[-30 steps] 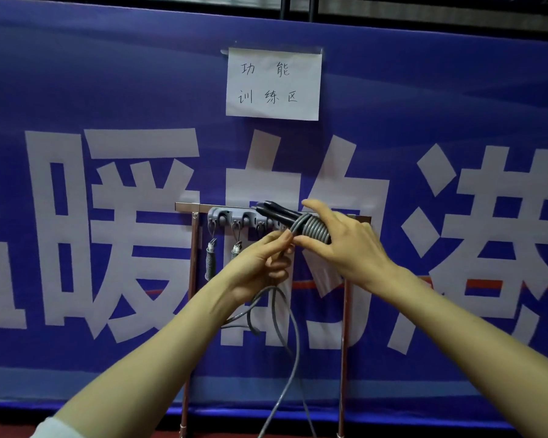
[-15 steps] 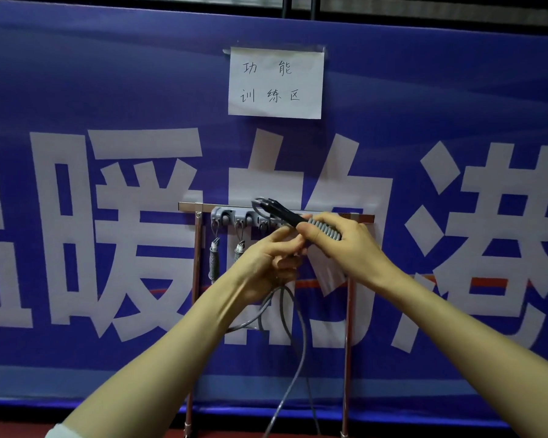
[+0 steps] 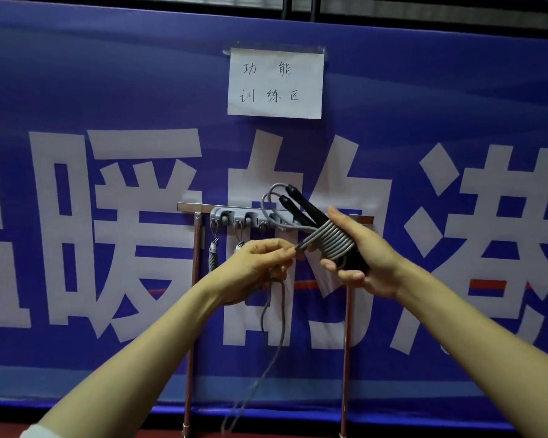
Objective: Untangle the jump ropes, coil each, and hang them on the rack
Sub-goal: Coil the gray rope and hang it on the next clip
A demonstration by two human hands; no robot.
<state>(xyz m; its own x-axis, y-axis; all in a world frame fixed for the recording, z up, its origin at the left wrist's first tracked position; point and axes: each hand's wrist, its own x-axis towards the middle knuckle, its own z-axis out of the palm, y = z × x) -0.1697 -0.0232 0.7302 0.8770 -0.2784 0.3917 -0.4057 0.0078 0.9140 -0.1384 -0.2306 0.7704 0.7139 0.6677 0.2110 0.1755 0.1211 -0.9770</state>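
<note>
Obs., standing beside the person:

- Blue banner (image 3: 108, 90) with large white characters is covering the wall behind both sets of fingers.
- Metal rack (image 3: 196, 248) is standing just in front of the banner. Its top bar is running behind the fingers and its legs are dropping below them.
- Paper sign (image 3: 276, 83) with handwritten characters is hanging taped to the banner, well above the fingers.
- Right hand (image 3: 364, 257) is gripping the jump rope (image 3: 332, 241). Its fingers (image 3: 329, 265) are curling underneath and the thumb is pressing on top, closed round the grey turns wound about the two black handles (image 3: 301, 203). The handles are pointing up and left out of that grip, crossing in front of the top bar.
- Left hand (image 3: 257, 267) is sitting just left of the right fingers. Its fingers (image 3: 285, 251) are pinching tight on the grey cord where it leaves the windings.
- Loose cord (image 3: 276, 343) is hanging down below the left fingers and leaving view at the bottom.
- Grey hook strip (image 3: 231, 214) is sitting on the top bar, up and left of the left fingers.
- Two small coiled pieces (image 3: 213, 257) are hanging from its hooks, just left of the left fingers. Too small to identify.
</note>
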